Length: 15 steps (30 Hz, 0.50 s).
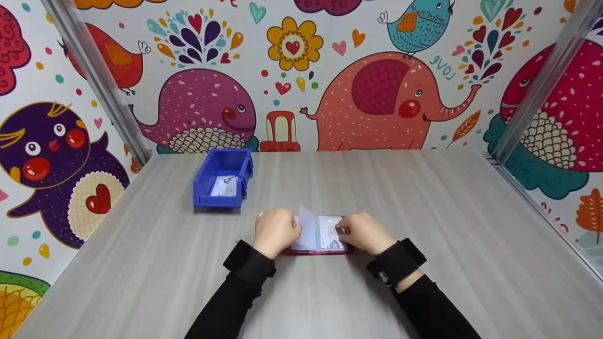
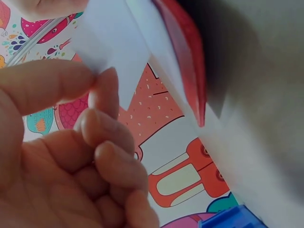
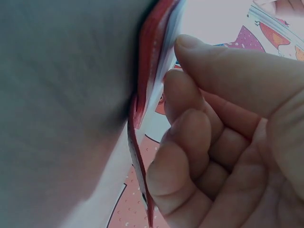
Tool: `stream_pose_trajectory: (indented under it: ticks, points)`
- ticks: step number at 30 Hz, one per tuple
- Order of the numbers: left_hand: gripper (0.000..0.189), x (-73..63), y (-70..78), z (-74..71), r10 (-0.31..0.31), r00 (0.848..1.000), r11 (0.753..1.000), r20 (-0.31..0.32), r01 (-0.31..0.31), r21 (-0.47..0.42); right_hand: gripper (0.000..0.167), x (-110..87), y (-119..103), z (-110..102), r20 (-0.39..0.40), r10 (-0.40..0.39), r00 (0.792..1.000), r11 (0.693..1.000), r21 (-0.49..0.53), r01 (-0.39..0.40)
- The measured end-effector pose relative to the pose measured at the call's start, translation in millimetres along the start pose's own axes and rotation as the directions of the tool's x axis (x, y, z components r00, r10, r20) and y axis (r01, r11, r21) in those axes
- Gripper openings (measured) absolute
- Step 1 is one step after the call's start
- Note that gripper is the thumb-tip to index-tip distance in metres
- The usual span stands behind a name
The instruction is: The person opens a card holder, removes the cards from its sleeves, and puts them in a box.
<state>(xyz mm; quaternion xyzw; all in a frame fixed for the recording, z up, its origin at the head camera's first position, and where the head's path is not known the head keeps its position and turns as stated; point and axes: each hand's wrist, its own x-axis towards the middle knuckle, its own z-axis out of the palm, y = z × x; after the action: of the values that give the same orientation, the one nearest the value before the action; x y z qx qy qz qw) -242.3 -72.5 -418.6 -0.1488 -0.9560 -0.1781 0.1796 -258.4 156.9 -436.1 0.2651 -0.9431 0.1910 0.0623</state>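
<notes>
Left hand (image 1: 275, 230) pinches a raised pale leaf (image 1: 308, 230) thumb-to-forefinger; right hand (image 1: 368, 231) at the facing page (image 1: 326, 238), can't tell if gripping. Best, I'd judge: leaf held taut, spine pressed flat. Booklet (image 1: 318, 238) open mid-bench (image 1: 301, 292), red cover, whitish leaves, printed insert (image 1: 333, 244). Beyond, towards far-left corner: blue bin (image 1: 218, 202), printed slips (image 1: 224, 186) inside

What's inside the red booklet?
The red booklet shows a raised page, pinched by the left hand, and a printed card at right, partly covered by the right hand. Content behind the page is mostly hidden.
</notes>
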Motion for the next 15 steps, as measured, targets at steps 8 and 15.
stream_pose_trajectory:
  ticks: [8, 15]
  points:
    - [0.045, -1.2, -0.6, 1.5, -0.039, 0.998, 0.999, 0.044, 0.038, 0.016, 0.023, -0.8, -1.3, -1.1, 0.006, 0.015, 1.0, 1.0, 0.005, -0.015]
    - [0.034, -0.7, -1.3, 2.6, -0.073, 0.993, 0.996, 0.095, 0.069, 0.05, 0.021, 0.0, -1.4, -1.1, 0.012, 0.018, 1.0, 1.0, 0.007, -0.018]
